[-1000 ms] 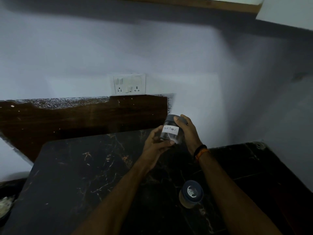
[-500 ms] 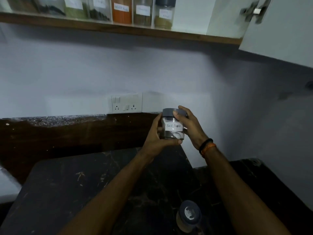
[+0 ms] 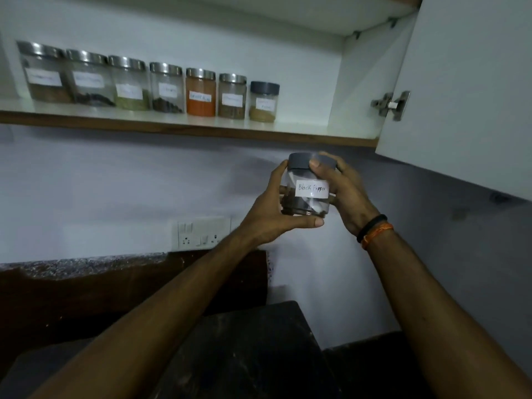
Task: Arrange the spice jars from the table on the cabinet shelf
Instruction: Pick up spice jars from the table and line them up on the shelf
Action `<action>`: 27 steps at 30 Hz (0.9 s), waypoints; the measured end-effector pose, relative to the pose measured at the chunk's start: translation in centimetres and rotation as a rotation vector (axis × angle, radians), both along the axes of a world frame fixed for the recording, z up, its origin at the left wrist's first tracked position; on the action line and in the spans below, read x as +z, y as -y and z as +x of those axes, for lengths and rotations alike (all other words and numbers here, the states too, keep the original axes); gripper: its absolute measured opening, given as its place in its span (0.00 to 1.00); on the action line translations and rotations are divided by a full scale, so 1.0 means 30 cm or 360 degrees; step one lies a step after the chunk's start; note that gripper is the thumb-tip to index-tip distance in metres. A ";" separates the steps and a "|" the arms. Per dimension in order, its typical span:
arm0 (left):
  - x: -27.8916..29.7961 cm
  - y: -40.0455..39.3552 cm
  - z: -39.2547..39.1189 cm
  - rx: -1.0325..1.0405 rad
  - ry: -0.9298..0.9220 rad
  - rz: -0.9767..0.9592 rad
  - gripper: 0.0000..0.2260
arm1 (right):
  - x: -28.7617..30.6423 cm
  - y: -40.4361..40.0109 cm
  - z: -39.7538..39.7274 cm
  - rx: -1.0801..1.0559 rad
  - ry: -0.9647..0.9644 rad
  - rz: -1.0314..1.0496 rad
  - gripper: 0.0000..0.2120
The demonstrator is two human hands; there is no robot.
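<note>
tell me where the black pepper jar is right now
The black pepper jar is held in the air between the left hand and right hand, right of centre, below the cabinet shelf and its free right end.

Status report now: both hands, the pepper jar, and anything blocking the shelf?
Left hand and right hand both grip Black Pepper jar, below shelf. Seven jars in row; free space right of grey-lid jar. Path clear.

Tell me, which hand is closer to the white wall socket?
Left. The left hand sits just above and right of the white wall socket; the right hand is farther right.
</note>
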State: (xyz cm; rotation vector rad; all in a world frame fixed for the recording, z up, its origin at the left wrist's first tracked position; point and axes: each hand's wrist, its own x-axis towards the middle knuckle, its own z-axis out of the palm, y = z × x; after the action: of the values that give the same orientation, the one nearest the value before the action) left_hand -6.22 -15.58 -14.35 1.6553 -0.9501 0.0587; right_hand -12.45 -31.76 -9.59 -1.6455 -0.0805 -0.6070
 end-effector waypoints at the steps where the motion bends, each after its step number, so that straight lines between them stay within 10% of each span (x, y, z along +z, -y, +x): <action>1: 0.045 -0.001 0.017 -0.0018 0.0110 0.0062 0.55 | 0.042 0.009 0.004 -0.0015 0.0046 -0.0002 0.24; 11: 0.356 -0.014 0.232 0.0659 0.1601 0.1139 0.39 | 0.364 0.102 0.074 -0.0224 0.0368 -0.0021 0.23; 27: 0.526 0.069 0.451 0.0364 0.1121 0.1651 0.28 | 0.447 0.232 0.413 -0.0432 0.0369 -0.0311 0.23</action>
State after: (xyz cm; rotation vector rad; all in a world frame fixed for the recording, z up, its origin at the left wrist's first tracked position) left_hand 7.30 -17.64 1.44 2.8016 -1.4366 0.3740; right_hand -0.06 -38.71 3.83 -1.7832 -0.0883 -1.0234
